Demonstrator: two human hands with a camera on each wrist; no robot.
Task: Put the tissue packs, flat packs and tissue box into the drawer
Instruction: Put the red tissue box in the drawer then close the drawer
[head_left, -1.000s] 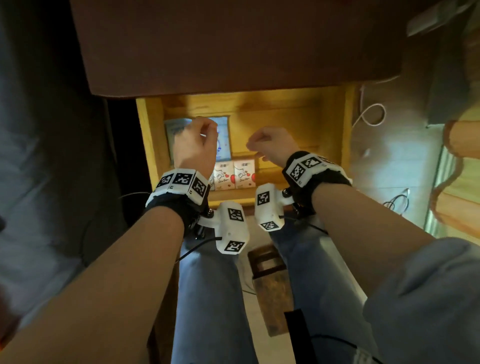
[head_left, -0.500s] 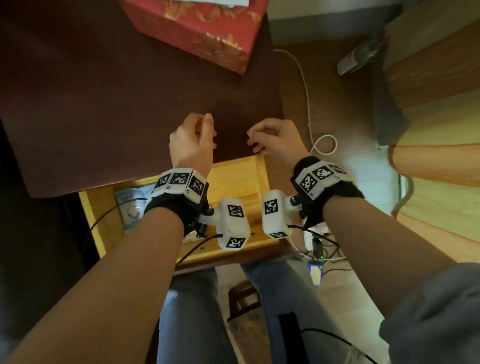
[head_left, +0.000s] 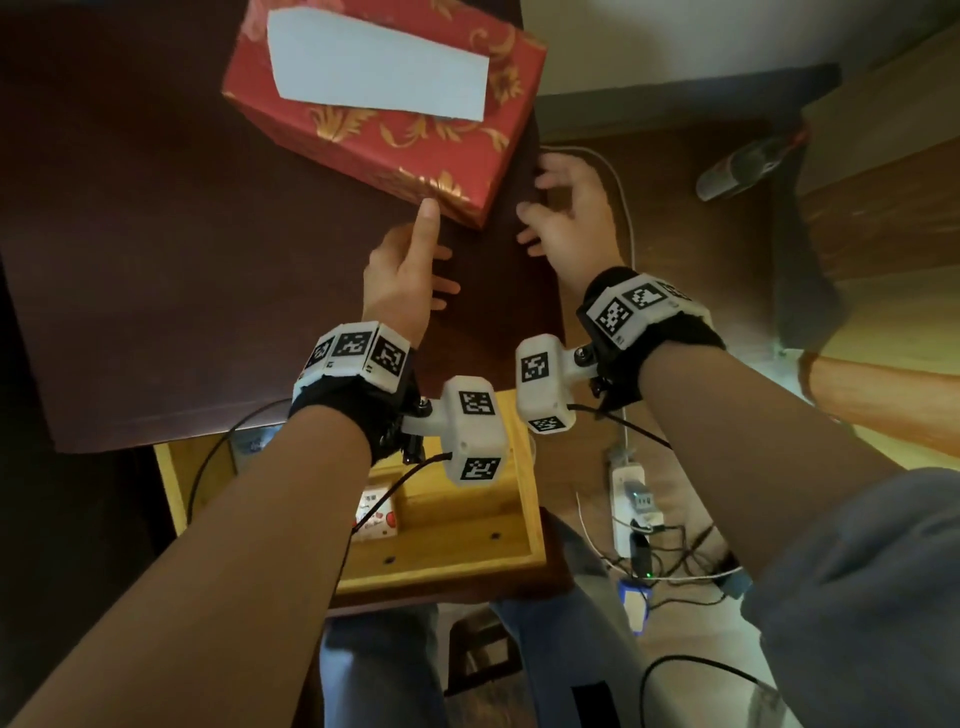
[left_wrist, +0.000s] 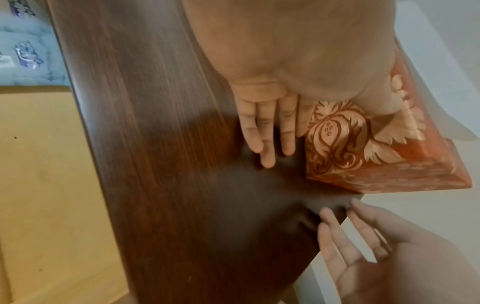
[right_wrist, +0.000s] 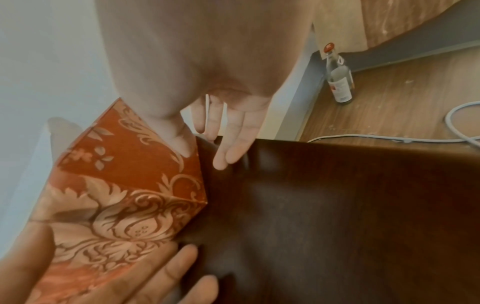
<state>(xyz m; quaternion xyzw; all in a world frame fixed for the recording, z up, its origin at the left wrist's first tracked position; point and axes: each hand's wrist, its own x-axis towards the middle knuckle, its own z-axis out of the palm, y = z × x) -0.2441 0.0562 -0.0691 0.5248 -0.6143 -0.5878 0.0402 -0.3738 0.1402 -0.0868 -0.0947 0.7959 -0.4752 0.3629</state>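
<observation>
A red tissue box (head_left: 415, 124) with gold leaf print and a white tissue on top stands at the right end of the dark table top (head_left: 156, 260). My left hand (head_left: 408, 265) is at its near face, with straight fingers and the thumb touching the box (left_wrist: 363, 156). My right hand (head_left: 563, 213) is spread at the box's right corner, and its thumb rests on the side of the box (right_wrist: 124, 195). Neither hand grips anything. Below the table the wooden drawer (head_left: 467, 540) stands open, with a small tissue pack (head_left: 375, 519) and a blue-white pack (left_wrist: 23, 51) inside.
The box's corner is close to the table's right edge. A glass bottle (right_wrist: 340, 82), a white cable (right_wrist: 389, 137) and a power strip (head_left: 631, 499) with plugs lie on the wooden floor to the right. My knees are under the drawer front.
Both hands rose from the open drawer to the table top, uncurled and reached the tissue box. The head view swung up from the drawer to the table.
</observation>
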